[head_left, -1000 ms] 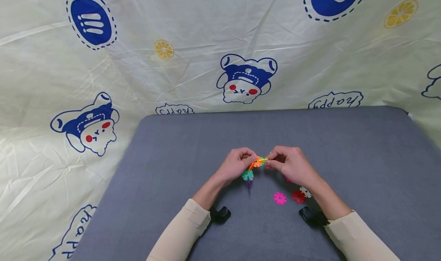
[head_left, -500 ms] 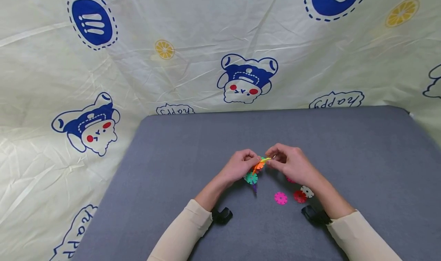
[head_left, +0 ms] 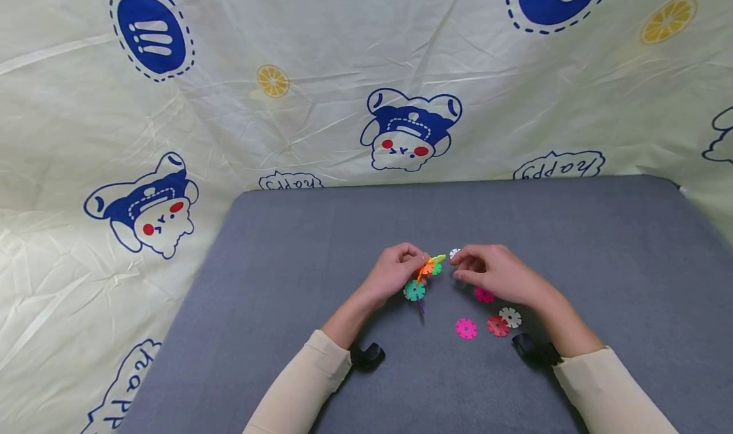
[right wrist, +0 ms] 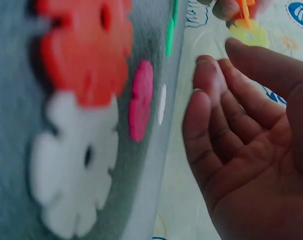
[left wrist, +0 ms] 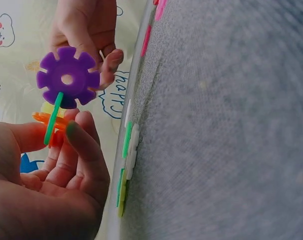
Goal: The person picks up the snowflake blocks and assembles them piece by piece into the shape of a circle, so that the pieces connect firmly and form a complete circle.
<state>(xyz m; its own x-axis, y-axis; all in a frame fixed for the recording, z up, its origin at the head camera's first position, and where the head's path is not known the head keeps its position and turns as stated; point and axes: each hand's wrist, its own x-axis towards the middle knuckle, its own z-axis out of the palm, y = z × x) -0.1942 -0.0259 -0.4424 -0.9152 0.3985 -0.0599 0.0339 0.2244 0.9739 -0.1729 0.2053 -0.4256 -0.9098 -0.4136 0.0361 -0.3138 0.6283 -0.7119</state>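
Observation:
My left hand (head_left: 396, 270) pinches a joined chain of notched plastic discs, held above the table. In the left wrist view the chain shows a purple disc (left wrist: 67, 76), a green disc (left wrist: 53, 119) edge-on and an orange disc (left wrist: 47, 119) at the fingertips. At the chain's far end, the yellow disc (head_left: 438, 259) points toward my right hand (head_left: 497, 273). Nothing is held in the right hand; its fingers are loosely bent, a short way right of the chain. The right wrist view shows the yellow disc (right wrist: 251, 33) near its thumb tip.
Loose discs lie on the grey table (head_left: 321, 230): a pink disc (head_left: 466, 329), a red disc (head_left: 497, 326) beside a white disc (head_left: 510, 317), another pink disc (head_left: 483, 294) and a white disc (head_left: 455, 254) farther back. A printed curtain (head_left: 321, 135) hangs behind.
My right hand has let go of the chain's yellow end and drawn off to the right. The chain shifted right, then back left with my left hand. The far white disc has come into view.

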